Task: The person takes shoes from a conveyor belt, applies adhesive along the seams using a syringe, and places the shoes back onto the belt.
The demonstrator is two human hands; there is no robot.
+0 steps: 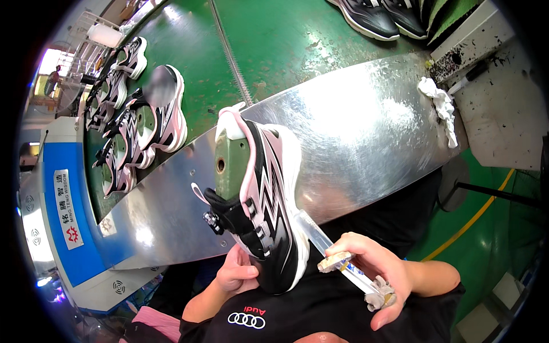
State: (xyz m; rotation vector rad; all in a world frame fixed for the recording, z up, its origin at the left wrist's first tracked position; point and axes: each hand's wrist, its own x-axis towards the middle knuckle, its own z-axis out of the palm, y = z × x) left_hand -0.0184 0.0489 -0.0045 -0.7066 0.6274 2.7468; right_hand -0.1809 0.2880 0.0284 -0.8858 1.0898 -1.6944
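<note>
Left grip closed on toe of black-pink shoe, which extends ahead of it; right grip wrapped round clear tool, tip at sole. White label, dark characters plus red emblem, left of left grip; white-and-red shirt print just below.

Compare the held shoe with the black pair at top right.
- Colour: the held shoe has pink panels; the black pair shows no pink.
- Support: the held shoe is in the left hand; the black pair rests on the green surface.
- Framing: the top edge cuts off the black pair, not the held shoe.

Both show white soles.
</note>
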